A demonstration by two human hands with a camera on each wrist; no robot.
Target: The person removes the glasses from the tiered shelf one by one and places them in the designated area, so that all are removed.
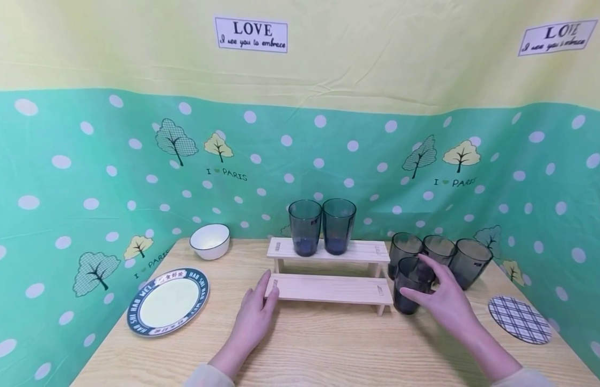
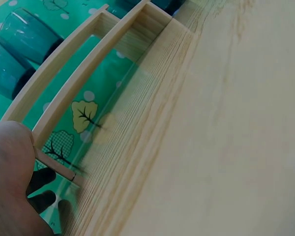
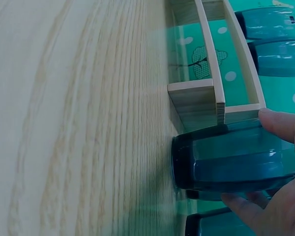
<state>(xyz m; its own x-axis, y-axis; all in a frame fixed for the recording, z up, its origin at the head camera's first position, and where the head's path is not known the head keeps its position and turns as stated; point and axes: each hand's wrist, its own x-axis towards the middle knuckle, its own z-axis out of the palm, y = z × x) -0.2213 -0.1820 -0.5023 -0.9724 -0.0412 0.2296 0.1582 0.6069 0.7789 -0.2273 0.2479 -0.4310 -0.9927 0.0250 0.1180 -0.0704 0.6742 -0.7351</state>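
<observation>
A light wooden two-step rack [image 1: 329, 287] stands mid-table, with two dark blue-grey cups [image 1: 305, 227] [image 1: 338, 226] on its upper step. My left hand [image 1: 256, 312] lies with straight fingers against the left end of the lower step, thumb at the front corner. In the left wrist view the palm [image 2: 10, 182] sits by the rack's end [image 2: 83, 78]. My right hand [image 1: 437, 293] grips a dark cup [image 1: 407, 293] standing on the table just right of the rack. The right wrist view shows the fingers [image 3: 280, 206] curled round that cup [image 3: 226, 160] beside the rack's leg [image 3: 196, 98].
Three more dark cups [image 1: 440, 250] stand behind the held one. A plaid coaster [image 1: 519, 319] lies at the right, a blue-rimmed plate [image 1: 168, 302] at the left, and a white bowl [image 1: 210, 241] behind it. A green dotted cloth backdrop [image 1: 87, 177] closes in the table.
</observation>
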